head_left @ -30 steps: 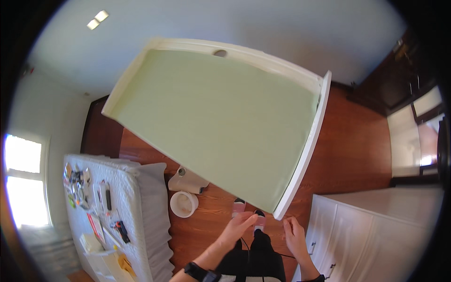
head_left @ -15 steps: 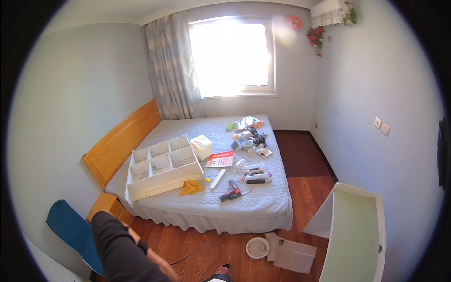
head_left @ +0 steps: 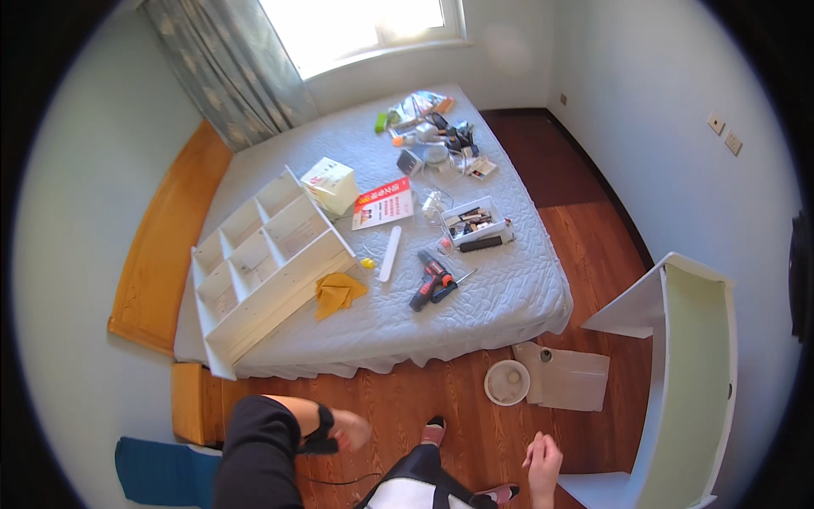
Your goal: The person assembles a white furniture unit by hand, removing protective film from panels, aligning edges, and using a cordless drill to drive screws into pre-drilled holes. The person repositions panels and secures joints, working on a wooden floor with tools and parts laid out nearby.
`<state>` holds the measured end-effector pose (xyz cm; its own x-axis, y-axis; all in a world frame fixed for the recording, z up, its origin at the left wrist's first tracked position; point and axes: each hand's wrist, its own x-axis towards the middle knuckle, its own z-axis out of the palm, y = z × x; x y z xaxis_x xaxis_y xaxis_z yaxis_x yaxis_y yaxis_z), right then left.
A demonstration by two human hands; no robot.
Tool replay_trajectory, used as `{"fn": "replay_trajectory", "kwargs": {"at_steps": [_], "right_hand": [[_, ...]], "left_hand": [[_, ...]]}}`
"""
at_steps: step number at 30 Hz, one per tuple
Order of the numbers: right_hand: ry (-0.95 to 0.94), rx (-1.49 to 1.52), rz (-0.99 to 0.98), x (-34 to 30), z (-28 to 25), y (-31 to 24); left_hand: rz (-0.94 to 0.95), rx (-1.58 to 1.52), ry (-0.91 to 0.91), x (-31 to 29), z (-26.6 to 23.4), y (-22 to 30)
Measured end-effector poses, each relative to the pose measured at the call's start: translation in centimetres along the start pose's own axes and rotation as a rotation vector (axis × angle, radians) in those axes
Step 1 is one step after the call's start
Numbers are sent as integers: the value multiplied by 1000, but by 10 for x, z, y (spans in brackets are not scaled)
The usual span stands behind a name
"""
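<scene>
Hovering over the wood-grained floor (head_left: 390, 399) at the lower left of centre, the left hand (head_left: 348, 430) is blurred, so I cannot tell whether it is closed or gripping something. At the lower right of centre, the right hand (head_left: 543, 459) has its fingers bent loosely inward, its grip hard to read, near a smooth white frame (head_left: 659, 399) around a flat pale-green panel (head_left: 699, 356). Across the quilted bed (head_left: 500, 305) lie a boxy, compartmented white shelf unit (head_left: 271, 297) and a crumpled mustard cloth (head_left: 339, 293).
</scene>
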<state>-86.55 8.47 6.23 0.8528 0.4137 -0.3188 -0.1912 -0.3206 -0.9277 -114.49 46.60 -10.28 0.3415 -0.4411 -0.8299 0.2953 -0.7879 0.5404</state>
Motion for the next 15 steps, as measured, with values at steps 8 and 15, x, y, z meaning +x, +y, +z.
{"fn": "replay_trajectory", "kwargs": {"at_steps": [8, 15], "right_hand": [[218, -279, 603, -50, 18, 109], [374, -41, 985, -56, 37, 101]], "left_hand": [[-394, -191, 1533, 165, -289, -69], [-586, 254, 1684, 214, -341, -106]]}}
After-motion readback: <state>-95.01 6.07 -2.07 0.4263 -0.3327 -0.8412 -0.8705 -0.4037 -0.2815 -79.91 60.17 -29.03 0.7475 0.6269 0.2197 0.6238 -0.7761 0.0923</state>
